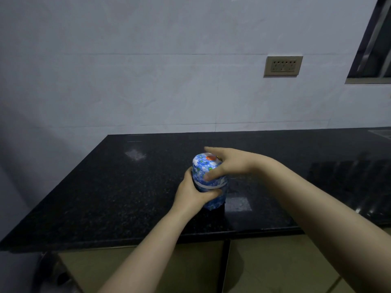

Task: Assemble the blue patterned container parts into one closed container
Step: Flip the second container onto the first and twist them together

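Note:
A blue-and-white flowered container stands on the black granite counter [127, 187], near its front edge. Its lower body [218, 200] is wrapped by my left hand [191, 192] from the left side. The domed lid [204, 166], with an orange spot on top, sits on the body with a pale band showing where they meet. My right hand [228, 163] rests over the lid from the right, thumb pressed on its front, fingers reaching across the top.
A tiled wall rises behind the counter, with a socket plate [283, 66] at the right. A window frame [374, 43] fills the top right corner. Cabinet fronts [275, 267] lie below the counter edge. A sink rim [380, 132] shows at the far right.

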